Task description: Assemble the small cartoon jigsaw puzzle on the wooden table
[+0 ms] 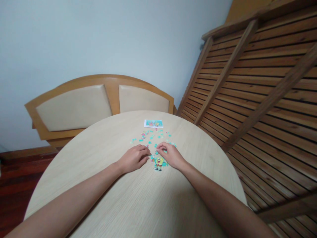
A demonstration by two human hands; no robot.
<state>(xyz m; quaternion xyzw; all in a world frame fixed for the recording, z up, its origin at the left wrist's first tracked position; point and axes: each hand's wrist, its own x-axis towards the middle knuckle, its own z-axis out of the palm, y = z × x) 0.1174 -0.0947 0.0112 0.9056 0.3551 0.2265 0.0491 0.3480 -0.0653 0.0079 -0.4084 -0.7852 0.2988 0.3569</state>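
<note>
Both my hands rest on a round pale wooden table (128, 198). My left hand (135, 158) lies with curled fingers, its fingertips pressed on small puzzle pieces. My right hand (170, 154) has its fingers pinched on a small puzzle piece (156, 152) just above a joined patch of puzzle (158, 162) showing a yellow cartoon figure. Several loose teal and pink puzzle pieces (151, 135) lie scattered beyond the hands. A small reference picture card (154, 123) lies at the far side of the table.
A wooden bench with two padded beige backrests (99, 102) stands behind the table against a pale blue wall. A slatted wooden frame (260, 99) leans along the right. Dark red floor (15, 175) shows at the left.
</note>
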